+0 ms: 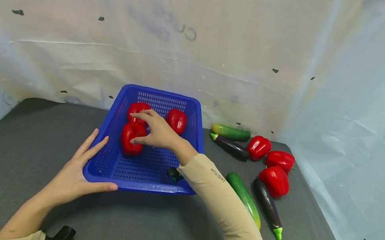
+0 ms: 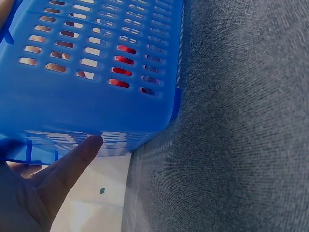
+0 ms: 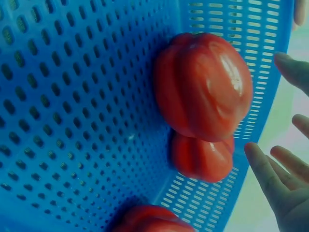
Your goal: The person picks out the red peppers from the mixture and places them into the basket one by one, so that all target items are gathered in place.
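Note:
Three red bell peppers lie in a blue plastic basket: a near-left pepper, a back-left pepper and a back-right pepper. My right hand hovers over the left pair, thumb and fingers spread apart with nothing between them; the right wrist view shows its fingertips apart from both peppers. At the basket's near-left corner, my left hand rests with straight, spread fingers along the left side and the thumb along the front rim. In the left wrist view a straight finger touches the outer wall.
Right of the basket on the grey table lie several more vegetables: cucumbers, eggplants and red bell peppers. Plastic sheeting hangs behind and to the right. Black wrist devices are strapped to both arms.

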The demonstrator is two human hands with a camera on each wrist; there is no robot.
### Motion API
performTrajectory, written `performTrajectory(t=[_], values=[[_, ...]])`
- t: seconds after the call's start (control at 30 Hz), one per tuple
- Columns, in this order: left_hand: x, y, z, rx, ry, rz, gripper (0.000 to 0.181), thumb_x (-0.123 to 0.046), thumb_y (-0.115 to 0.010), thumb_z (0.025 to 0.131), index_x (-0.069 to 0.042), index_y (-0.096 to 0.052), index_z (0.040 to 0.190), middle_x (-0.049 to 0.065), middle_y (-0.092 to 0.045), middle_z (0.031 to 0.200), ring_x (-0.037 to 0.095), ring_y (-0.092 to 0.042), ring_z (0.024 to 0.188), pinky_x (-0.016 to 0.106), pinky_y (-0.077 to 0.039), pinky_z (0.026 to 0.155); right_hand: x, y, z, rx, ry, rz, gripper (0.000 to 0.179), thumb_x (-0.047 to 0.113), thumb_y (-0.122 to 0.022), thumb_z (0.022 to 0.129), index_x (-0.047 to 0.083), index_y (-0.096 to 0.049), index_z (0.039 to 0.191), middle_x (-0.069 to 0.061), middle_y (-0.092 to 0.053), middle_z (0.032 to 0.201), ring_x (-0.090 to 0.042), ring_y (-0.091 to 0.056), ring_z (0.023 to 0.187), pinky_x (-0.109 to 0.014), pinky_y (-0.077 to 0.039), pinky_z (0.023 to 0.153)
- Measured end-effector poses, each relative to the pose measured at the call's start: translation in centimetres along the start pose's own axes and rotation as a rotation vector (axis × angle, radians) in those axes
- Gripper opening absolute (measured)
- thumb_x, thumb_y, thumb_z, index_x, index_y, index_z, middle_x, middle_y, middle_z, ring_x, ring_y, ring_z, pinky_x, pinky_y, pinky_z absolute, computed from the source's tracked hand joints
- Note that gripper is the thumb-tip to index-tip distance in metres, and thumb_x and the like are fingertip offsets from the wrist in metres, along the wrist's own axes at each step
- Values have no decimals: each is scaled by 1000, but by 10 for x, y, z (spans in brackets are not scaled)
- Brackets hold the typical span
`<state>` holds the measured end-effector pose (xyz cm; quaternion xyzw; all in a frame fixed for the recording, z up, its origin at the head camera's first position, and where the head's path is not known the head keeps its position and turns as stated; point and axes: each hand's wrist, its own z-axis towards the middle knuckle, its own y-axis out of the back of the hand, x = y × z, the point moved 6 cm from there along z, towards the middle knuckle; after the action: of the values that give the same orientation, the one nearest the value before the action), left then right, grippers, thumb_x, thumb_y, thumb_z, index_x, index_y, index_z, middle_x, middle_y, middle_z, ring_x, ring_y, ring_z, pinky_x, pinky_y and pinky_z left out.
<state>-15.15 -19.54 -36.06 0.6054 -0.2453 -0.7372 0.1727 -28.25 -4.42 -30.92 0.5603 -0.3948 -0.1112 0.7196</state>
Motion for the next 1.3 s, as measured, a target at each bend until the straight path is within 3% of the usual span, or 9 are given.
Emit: performTrajectory(t=[0.27, 0.63, 0.87, 1.3], values=[[1, 0, 1, 4, -3, -12, 109, -27, -85, 70, -29, -16, 154, -7, 15, 161, 52, -1, 142, 80, -25, 89, 7, 14, -7, -22, 20, 53, 71, 29, -75, 82, 19, -44, 145, -9, -36, 149, -25, -58, 114, -27, -53, 87], [3, 1, 1, 4, -3, -11, 109, -26, -85, 70, -30, -15, 154, -7, 15, 161, 52, 0, 142, 80, -25, 88, 16, 26, -14, -48, 62, 80, 70, 28, -76, 82, 17, -45, 144, -9, -37, 149, -21, -59, 115, -23, -52, 88], [3, -1, 2, 7, -1, -15, 109, -26, -84, 71, -29, -15, 155, -7, 16, 161, 54, -1, 141, 80, -27, 87, 18, 31, -20, -41, 43, 54, 70, 30, -76, 82, 18, -46, 143, -8, -37, 149, -18, -60, 113, -21, -51, 88], [4, 0, 3, 10, -4, -27, 109, -24, -84, 70, -30, -15, 154, -8, 15, 161, 52, 3, 142, 81, -21, 90, 13, 42, -36, -54, 10, 70, 67, 28, -76, 82, 17, -48, 141, -7, -38, 148, -20, -59, 115, -23, -52, 90]])
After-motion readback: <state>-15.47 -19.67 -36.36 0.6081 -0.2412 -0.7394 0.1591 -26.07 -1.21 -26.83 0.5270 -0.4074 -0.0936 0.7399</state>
